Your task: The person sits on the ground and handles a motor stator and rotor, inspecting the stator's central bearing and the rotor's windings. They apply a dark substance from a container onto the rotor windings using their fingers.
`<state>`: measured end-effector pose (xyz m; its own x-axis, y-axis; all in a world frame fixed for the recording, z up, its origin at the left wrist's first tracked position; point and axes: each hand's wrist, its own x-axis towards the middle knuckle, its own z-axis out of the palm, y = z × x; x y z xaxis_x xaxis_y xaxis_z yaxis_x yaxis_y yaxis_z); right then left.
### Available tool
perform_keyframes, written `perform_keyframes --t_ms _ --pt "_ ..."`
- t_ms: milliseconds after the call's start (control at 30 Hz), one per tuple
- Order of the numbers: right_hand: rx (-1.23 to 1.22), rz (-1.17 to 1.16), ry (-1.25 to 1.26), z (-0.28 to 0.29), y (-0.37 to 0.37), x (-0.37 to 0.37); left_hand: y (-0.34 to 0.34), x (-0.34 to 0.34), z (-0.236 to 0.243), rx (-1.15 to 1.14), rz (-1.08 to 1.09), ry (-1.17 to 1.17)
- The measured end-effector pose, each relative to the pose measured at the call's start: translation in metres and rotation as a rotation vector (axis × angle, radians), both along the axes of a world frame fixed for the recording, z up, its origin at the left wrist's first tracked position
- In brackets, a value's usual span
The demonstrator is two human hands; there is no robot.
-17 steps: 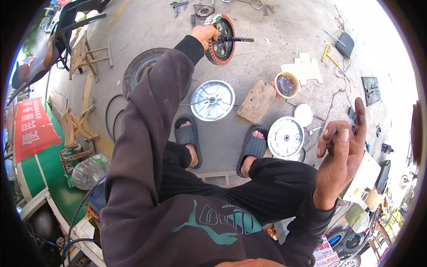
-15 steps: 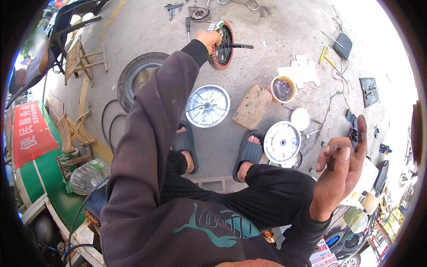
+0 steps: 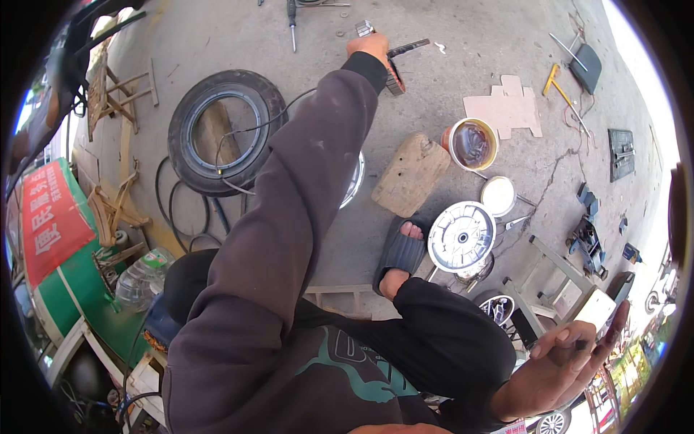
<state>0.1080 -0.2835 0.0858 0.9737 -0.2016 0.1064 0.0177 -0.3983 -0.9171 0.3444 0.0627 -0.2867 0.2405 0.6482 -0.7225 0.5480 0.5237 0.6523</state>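
My left hand [image 3: 369,48] is closed on a hub motor stator [image 3: 395,81], held out at the far end of my reach. Its dark axle [image 3: 409,48] points right, and a strip of the copper-coloured rim shows below my fingers; hand and cuff hide the rest. Low on the right, my right hand [image 3: 553,369] is raised with its fingers apart and nothing in it. Dark smudges mark the fingers. One silver hub cover [image 3: 463,237] lies beside my right foot. Another silver cover [image 3: 356,184] is mostly hidden behind my left sleeve.
A tyre on its rim [image 3: 184,137] lies at the left, with a black hose by it. A wooden block [image 3: 410,173], a tub of brown grease [image 3: 471,145], a white lid [image 3: 499,197] and cut cardboard [image 3: 515,108] lie right of centre. A screwdriver [image 3: 291,22] lies far off.
My left hand has carried the stator right and slightly farther away, and it is turned so less of it shows. My right hand has dropped lower. My left sleeve now covers much of the second cover.
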Motion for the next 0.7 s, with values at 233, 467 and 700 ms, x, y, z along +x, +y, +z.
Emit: perform_keyframes --t_ms 233,467,700 --pt "-0.087 -0.073 0.080 0.007 0.018 -0.005 -0.035 -0.048 -0.002 -0.205 0.550 -0.108" --pt "-0.265 -0.053 -0.019 0.017 0.032 -0.006 -0.017 -0.106 -0.015 -0.233 0.358 -0.554" --pt "-0.139 -0.010 0.054 0.014 0.010 -0.016 -0.008 -0.119 0.029 -0.421 0.217 -0.452"
